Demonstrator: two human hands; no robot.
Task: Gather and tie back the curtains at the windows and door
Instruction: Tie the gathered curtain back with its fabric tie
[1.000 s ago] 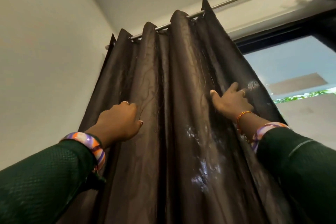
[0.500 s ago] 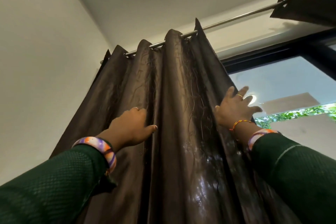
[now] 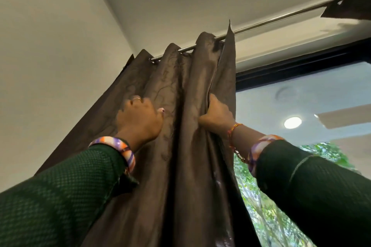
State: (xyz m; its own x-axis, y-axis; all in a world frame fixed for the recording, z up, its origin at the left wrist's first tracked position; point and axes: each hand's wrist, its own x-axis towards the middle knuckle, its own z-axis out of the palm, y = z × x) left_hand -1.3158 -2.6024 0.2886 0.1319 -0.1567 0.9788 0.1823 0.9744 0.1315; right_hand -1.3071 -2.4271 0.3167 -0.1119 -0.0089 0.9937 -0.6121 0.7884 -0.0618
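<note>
Head view showed the curtain (image 3: 180, 126) bunched tighter toward the left than before; right hand (image 3: 216, 115) now gripped its edge, left hand (image 3: 138, 120) pressed folds, leaving tying.

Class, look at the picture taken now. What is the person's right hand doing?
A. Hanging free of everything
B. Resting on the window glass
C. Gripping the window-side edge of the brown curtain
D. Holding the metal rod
C: the right hand is closed on the edge fold of the brown curtain next to the window, well below the rod, while the left hand presses on the folds further left.
</note>
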